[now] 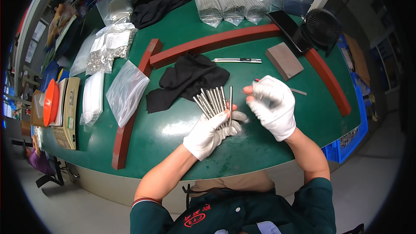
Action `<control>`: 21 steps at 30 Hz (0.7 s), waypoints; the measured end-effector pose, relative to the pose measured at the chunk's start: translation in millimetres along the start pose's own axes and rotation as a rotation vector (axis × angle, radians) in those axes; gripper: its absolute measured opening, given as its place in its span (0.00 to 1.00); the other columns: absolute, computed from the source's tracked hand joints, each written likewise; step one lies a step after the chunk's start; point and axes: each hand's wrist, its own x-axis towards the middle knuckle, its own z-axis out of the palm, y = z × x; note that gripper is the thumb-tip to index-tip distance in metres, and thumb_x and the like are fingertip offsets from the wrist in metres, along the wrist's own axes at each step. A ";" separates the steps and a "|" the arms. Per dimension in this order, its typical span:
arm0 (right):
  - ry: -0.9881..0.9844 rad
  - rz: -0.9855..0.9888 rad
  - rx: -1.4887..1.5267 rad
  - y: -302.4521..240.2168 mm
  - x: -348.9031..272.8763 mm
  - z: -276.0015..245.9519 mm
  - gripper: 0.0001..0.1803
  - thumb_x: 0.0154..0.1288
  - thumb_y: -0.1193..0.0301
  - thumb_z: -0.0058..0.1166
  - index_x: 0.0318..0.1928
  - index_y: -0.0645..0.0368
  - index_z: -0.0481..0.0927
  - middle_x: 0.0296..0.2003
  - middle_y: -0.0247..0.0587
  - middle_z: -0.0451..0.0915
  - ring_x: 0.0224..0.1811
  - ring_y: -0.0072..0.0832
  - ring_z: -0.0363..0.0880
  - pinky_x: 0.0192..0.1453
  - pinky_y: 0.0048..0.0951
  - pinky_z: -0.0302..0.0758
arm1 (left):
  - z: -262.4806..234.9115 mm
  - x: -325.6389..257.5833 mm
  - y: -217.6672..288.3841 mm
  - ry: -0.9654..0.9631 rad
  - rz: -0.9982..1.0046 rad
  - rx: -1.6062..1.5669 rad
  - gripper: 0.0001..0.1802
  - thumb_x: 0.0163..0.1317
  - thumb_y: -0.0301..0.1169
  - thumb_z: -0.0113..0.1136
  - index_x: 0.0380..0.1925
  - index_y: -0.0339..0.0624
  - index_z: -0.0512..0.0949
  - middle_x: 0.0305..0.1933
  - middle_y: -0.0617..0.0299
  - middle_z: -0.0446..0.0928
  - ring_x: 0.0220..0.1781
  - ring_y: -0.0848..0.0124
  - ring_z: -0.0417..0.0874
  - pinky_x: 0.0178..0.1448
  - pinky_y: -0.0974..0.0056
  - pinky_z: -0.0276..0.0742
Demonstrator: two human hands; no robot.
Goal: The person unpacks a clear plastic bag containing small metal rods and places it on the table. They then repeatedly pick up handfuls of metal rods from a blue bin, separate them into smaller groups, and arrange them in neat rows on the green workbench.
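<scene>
My left hand point(210, 134), in a white glove with bare fingertips, is closed around a fan of several slim metal rods point(212, 99). One rod point(231, 104) stands a little apart at the right of the bunch. To the right, my right hand point(274, 106), gloved the same way, is raised with thumb and forefinger curled toward each other. A faint blur lies at those fingertips; what they pinch, if anything, is too unclear to name. Behind that hand a thin grey strip point(299, 92) shows on the table. Beyond the rods lies a crumpled black cloth point(190, 78).
Red-brown bars point(216, 43) frame the green table point(173, 147). A utility knife point(238, 60), a grey-brown block point(284, 60) and a black fan point(321, 28) sit farther back. Plastic bags of metal parts point(234, 4) stand behind; more bags point(110, 45) and a scale point(69, 117) are left.
</scene>
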 end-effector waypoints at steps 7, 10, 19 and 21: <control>-0.190 -0.310 -0.436 -4.5 0.7 16.2 0.12 0.39 0.74 0.52 0.30 0.55 0.76 0.27 0.32 0.74 0.34 0.31 0.74 0.35 0.33 0.67 | -2.5 -0.7 6.2 0.025 0.065 -0.011 0.17 0.59 0.29 0.53 0.49 0.39 0.68 0.46 0.59 0.73 0.46 0.65 0.77 0.49 0.62 0.76; -0.210 -0.330 -0.398 -5.7 2.8 15.9 0.13 0.38 0.75 0.52 0.31 0.56 0.76 0.29 0.33 0.74 0.35 0.32 0.74 0.37 0.35 0.68 | 2.0 -1.6 6.7 0.109 0.065 -0.044 0.17 0.59 0.30 0.55 0.48 0.39 0.69 0.43 0.59 0.74 0.44 0.65 0.77 0.47 0.61 0.77; -0.262 0.703 0.265 -7.6 -0.6 11.8 0.21 0.49 0.70 0.63 0.42 0.69 0.76 0.21 0.32 0.73 0.23 0.14 0.65 0.28 0.19 0.67 | 7.0 -3.4 6.9 0.044 0.042 0.059 0.13 0.60 0.28 0.54 0.45 0.39 0.70 0.37 0.60 0.74 0.37 0.70 0.77 0.40 0.65 0.78; -0.339 0.830 0.622 -0.5 -5.8 12.8 0.17 0.50 0.70 0.63 0.39 0.67 0.77 0.22 0.32 0.75 0.23 0.13 0.68 0.28 0.18 0.68 | 5.1 -3.4 3.3 -0.058 0.018 0.163 0.14 0.60 0.28 0.55 0.45 0.39 0.70 0.36 0.60 0.74 0.36 0.70 0.78 0.40 0.65 0.78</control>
